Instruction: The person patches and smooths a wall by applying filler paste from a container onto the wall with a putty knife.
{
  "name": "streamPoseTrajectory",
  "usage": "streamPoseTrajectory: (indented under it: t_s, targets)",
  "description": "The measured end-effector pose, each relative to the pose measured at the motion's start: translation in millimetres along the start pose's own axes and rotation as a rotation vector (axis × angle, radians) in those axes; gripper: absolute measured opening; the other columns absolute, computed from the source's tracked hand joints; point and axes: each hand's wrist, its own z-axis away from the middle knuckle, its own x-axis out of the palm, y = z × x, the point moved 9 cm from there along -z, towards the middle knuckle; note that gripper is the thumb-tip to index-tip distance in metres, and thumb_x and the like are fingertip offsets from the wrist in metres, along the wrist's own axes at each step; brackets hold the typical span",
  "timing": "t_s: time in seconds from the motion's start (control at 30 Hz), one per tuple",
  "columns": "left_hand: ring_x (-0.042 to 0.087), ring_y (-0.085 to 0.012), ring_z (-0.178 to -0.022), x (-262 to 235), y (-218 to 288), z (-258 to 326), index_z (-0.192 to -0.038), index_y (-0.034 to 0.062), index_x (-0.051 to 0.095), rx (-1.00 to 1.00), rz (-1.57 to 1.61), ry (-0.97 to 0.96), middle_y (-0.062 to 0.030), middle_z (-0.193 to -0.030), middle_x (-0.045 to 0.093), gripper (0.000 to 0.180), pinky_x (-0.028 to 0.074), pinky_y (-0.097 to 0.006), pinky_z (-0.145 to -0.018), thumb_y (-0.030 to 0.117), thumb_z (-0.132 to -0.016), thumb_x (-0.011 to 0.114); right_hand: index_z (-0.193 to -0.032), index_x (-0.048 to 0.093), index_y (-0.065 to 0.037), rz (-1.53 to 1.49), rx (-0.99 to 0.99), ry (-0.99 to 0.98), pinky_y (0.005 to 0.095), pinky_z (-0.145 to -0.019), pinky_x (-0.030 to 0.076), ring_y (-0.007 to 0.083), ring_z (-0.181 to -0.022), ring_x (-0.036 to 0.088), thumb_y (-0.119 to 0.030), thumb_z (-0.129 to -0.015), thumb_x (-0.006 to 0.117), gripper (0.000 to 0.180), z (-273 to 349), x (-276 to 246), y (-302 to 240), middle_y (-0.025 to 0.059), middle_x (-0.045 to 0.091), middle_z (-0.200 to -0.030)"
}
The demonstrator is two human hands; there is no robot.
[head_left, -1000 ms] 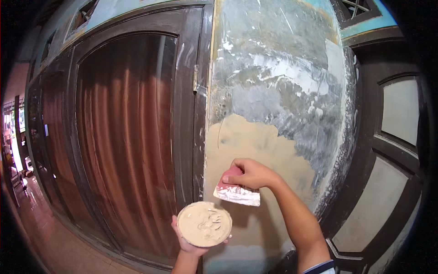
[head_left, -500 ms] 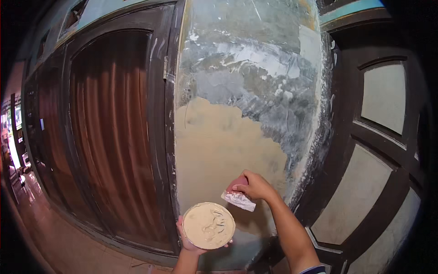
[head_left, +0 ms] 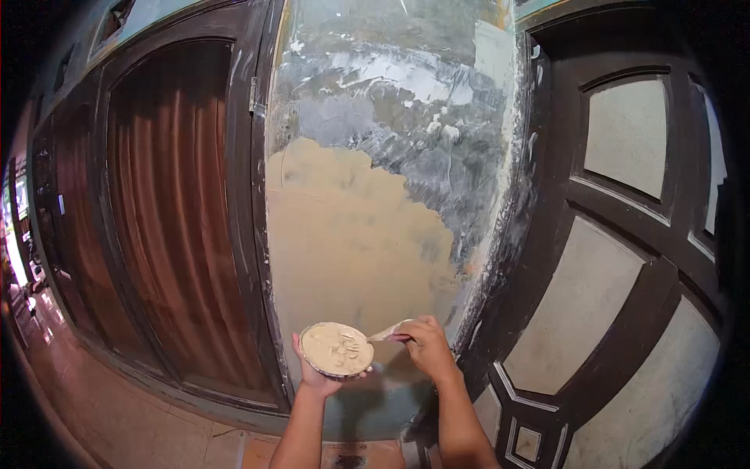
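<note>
My left hand [head_left: 311, 370] is closed around the side and underside of a round bowl [head_left: 311, 364] of beige putty [head_left: 332, 344]. The bowl tilts a little, and the putty's top is rough with ridges. My right hand [head_left: 426, 344] grips a putty knife [head_left: 388, 331], its blade pointing left and its edge at or very near the bowl's right rim. Whether the blade touches the putty I cannot tell. Behind both hands stands a wall [head_left: 437, 156], its lower part coated with smooth beige putty [head_left: 351, 234] and its upper part grey with white smears.
Left of the wall is a dark wooden door frame [head_left: 254, 195] with a reddish-brown curtain [head_left: 176, 211] behind it. On the right stands a dark panelled door [head_left: 625, 234] with pale panels. Reddish floor tiles [head_left: 148, 406] run along the bottom left.
My right hand has turned the putty knife and brought it from the wall to the bowl's rim. The bowl has tilted. The view has shifted, so the wall now sits further left.
</note>
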Motion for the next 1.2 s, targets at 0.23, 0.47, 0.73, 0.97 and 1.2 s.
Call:
streamPoseTrajectory:
  t_s: [0.23, 0.47, 0.73, 0.97, 1.2]
  targets:
    - [0.065, -0.0549, -0.107, -4, -18, 0, -0.152, 0.0082, 0.044, -0.122, 0.086, -0.185, -0.0284, -0.142, 0.056, 0.126, 0.059, -0.066, -0.075, 0.104, -0.072, 0.027, -0.099, 0.081, -0.012, 0.007, -0.058, -0.035, 0.0403, -0.103, 0.048, 0.0308, -0.112, 0.061, 0.014, -0.066, 0.064, 0.045, 24, 5, -15, 0.004, 0.077, -0.107]
    - [0.063, -0.0519, -0.114, -19, -23, -7, -0.151, 0.0085, 0.045, -0.098, -0.026, -0.063, -0.0259, -0.143, 0.056, 0.127, 0.059, -0.066, -0.078, 0.105, -0.071, 0.025, -0.101, 0.081, -0.009, -0.027, -0.14, -0.042, 0.0408, -0.105, 0.048, 0.0309, -0.116, 0.06, 0.013, -0.064, 0.062, 0.047, 22, 4, -32, 0.0049, 0.076, -0.109]
    - [0.062, -0.051, -0.119, -37, -24, -13, -0.15, 0.0056, 0.045, -0.1, 0.041, 0.006, -0.0278, -0.144, 0.055, 0.131, 0.058, -0.066, -0.085, 0.106, -0.069, 0.024, -0.099, 0.081, -0.011, -0.032, -0.172, -0.071, 0.0421, -0.104, 0.048, 0.0325, -0.116, 0.059, 0.011, -0.065, 0.069, 0.042, 25, 12, -32, 0.0066, 0.075, -0.107]
    - [0.064, -0.0501, -0.118, -37, -21, -14, -0.15, 0.0066, 0.046, -0.085, 0.03, 0.026, -0.027, -0.144, 0.056, 0.131, 0.059, -0.066, -0.083, 0.107, -0.069, 0.023, -0.103, 0.081, -0.011, -0.042, -0.153, -0.124, 0.0423, -0.107, 0.046, 0.033, -0.119, 0.058, 0.012, -0.065, 0.06, 0.049, 24, 20, -32, 0.0083, 0.074, -0.112]
    - [0.063, -0.0467, -0.12, -36, -18, -11, -0.149, 0.0094, 0.048, -0.081, -0.045, 0.065, -0.0227, -0.144, 0.057, 0.128, 0.057, -0.064, -0.084, 0.106, -0.071, 0.02, -0.103, 0.08, -0.008, -0.096, -0.142, -0.084, 0.0418, -0.105, 0.049, 0.0327, -0.118, 0.061, 0.013, -0.064, 0.063, 0.047, 24, 23, -38, 0.0085, 0.076, -0.109]
